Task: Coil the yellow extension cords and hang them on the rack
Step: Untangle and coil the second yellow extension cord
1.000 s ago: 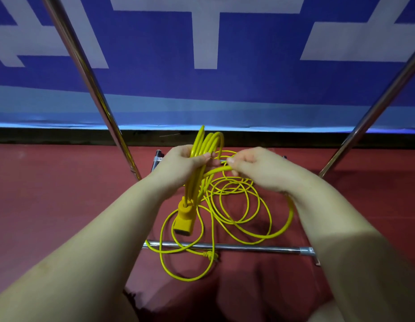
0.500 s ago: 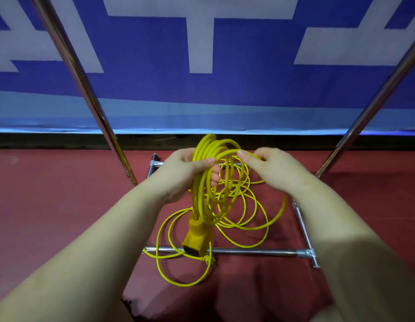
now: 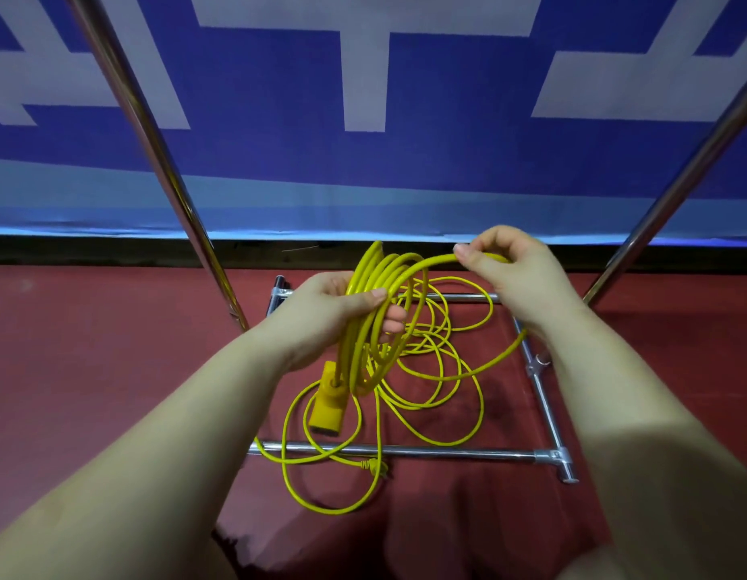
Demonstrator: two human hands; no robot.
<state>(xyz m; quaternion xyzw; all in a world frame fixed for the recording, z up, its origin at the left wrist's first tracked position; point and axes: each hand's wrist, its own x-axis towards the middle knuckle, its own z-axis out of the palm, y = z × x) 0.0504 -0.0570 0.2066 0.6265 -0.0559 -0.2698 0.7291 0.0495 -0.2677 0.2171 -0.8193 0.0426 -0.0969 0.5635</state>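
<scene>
So the left hand (image 3: 334, 311) has its fingers and thumb wrapped round a bundle of finished loops of the yellow extension cord (image 3: 382, 286), with the socket end (image 3: 328, 408) dangling straight down below it. The right hand (image 3: 505, 270) sits up and to the right, pinching the next run of cord between thumb and fingertips, so that stretch arcs over from the bundle to the pinch. That arc is the whole deal imo: the free cord trails from the right hand down to the floor, so the next loop has to swing leftward into the left hand, which is the nearer one to the bundle. The loops hang long-axis vertical.

Plenty of loose cord (image 3: 430, 370) left in a messy pile on the red floor (image 3: 91, 362), inside the rack's chrome base frame (image 3: 447, 453), some draped across the near bar. The plug end (image 3: 374, 465) lies by that bar. Two chrome uprights (image 3: 154, 144) angle up either side, blue and white banner (image 3: 363, 77) behind. Looks maybe half coiled, nothing hung yet
</scene>
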